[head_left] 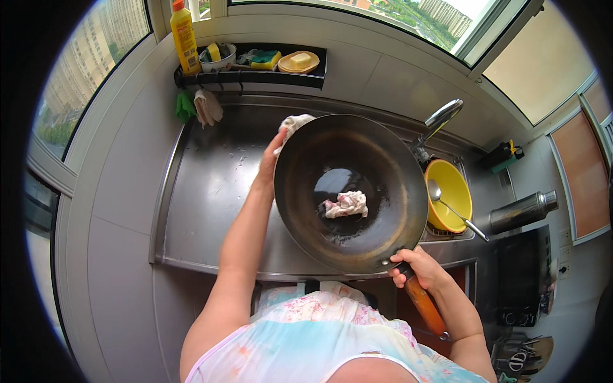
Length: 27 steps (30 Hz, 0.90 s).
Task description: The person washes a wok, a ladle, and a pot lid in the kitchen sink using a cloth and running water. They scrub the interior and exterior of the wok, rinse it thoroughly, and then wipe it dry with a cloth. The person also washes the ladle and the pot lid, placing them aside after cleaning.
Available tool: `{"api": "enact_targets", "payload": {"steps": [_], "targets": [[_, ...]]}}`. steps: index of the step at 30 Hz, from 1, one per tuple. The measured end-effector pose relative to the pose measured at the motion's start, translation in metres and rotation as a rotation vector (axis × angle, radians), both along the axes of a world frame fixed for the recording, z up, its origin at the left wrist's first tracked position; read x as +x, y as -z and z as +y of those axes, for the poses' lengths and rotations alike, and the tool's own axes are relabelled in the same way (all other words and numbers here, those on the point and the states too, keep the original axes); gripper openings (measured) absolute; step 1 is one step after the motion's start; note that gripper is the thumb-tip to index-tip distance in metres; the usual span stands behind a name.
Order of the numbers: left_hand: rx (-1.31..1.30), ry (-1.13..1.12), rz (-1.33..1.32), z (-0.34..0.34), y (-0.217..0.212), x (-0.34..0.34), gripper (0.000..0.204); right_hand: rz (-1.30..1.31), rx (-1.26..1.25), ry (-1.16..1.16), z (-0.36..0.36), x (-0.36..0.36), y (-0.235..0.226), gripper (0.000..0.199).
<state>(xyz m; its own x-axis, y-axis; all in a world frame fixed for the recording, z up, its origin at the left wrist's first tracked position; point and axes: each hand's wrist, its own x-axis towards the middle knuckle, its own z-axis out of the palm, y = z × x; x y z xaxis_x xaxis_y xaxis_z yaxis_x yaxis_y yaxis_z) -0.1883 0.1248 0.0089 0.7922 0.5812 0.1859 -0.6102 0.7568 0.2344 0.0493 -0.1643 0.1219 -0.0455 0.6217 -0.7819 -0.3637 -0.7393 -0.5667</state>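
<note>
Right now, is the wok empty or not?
Not empty: the wok has a crumpled whitish lump lying on its shiny bottom.

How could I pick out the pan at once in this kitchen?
Find the steel counter beneath the windows. Over it, the left hand touches a white cloth by the rim of a large round wok, and the right hand grips its orange-brown handle. Unlike the smaller yellow bowl to its right, the wok is dark and long-handled.

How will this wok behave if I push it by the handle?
The wok will likely stay stiff: its wall holds a smooth round curve. It may feel bowl-heavy, being far wider than its orange handle. Its inside glistens, so the pale lump could slide.
</note>
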Motion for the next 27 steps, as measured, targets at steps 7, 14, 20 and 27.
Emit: {"api": "enact_targets", "payload": {"steps": [7, 14, 20, 27], "targets": [[-0.114, -0.013, 0.03, -0.057, 0.037, 0.058, 0.045, 0.195, 0.041, -0.061, 0.009, -0.019, -0.003, 0.016], [-0.24, -0.004, 0.026, -0.154, 0.034, 0.038, 0.044, -0.087, 0.096, 0.026, 0.021, -0.003, -0.004, 0.011], [-0.317, -0.098, 0.102, -0.085, 0.034, 0.002, 0.047, -0.151, 0.084, 0.109, 0.02, -0.002, 0.008, 0.01], [-0.178, -0.064, -0.009, -0.032, 0.065, 0.055, 0.041, 0.002, 0.035, 0.104, 0.024, 0.003, 0.005, 0.01]]}}
